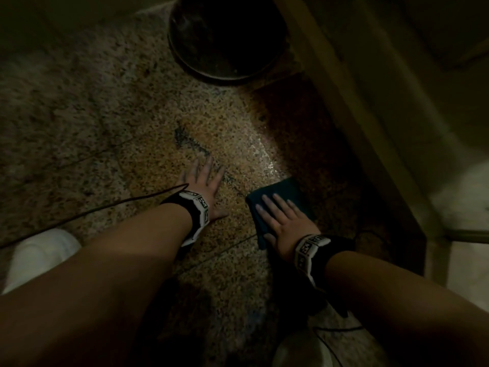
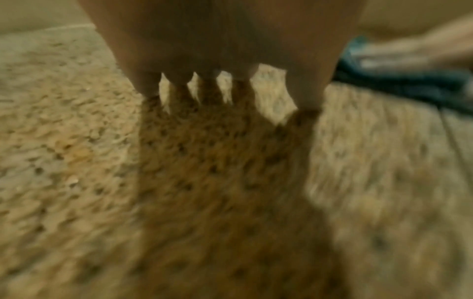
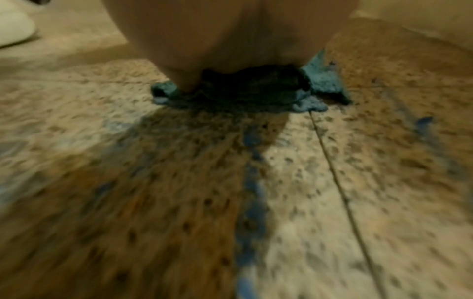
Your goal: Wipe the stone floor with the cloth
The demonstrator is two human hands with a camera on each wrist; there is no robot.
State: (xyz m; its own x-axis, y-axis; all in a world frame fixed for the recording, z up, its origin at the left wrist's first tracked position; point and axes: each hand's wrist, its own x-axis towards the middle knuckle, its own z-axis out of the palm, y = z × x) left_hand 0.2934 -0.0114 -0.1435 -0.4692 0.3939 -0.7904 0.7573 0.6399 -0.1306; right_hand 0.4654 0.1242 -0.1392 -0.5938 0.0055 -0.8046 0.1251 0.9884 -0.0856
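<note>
the right hand (image 1: 287,225) lies flat on the cloth (image 1: 284,192), palm down, fingers straight and slightly fanned; this grip is spread and pressing, not pinching. the cloth is a dark teal folded pad on the stone floor (image 1: 87,133), at about 4 o'clock from the centre of the head view, close to a dark-shadowed strip along a pale wall edge (image 1: 352,107) that runs from 12 o'clock to 4 o'clock. in the right wrist view the cloth (image 3: 318,81) bunches under the palm, its blue edges showing on both sides of the hand.

the left hand (image 1: 205,185) rests palm down directly on the bare floor, at 9 o'clock from the cloth and clear of it. its grip is spread, fingers straight and apart; the left wrist view shows light between the fingers (image 2: 148,81) and their shadow on the speckled stone.

a dark streak (image 1: 189,141) marks the floor at 12 o'clock from the left hand. a round black object (image 1: 227,38) stands at 12 o'clock in the head view. both wrists carry black-and-white marker bands (image 1: 197,210), with a thin cable (image 1: 87,211) leading toward 9 o'clock. a white shape (image 1: 39,256) sits at 8 o'clock; what it is cannot be told.
</note>
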